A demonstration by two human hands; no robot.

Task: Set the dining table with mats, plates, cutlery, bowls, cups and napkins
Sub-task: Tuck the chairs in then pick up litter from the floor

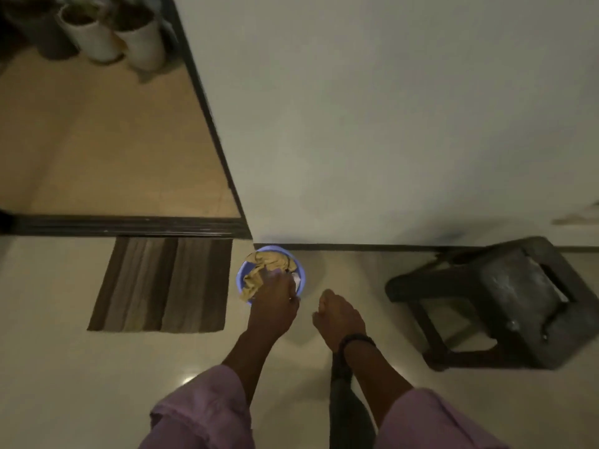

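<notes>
napkins (259,273), a tan crumpled cloth we take for them, sit in the blue tub (243,270) on the floor where our left hand (275,303) reaches in, grip hidden, right hand (337,315) curled empty; lift gently.

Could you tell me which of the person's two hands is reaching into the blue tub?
The left hand: it touches the tan cloth in the blue tub; the right hand hangs beside it.

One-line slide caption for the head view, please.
Left hand reaches into a blue tub of tan cloth on the floor; right hand hangs curled.
</notes>
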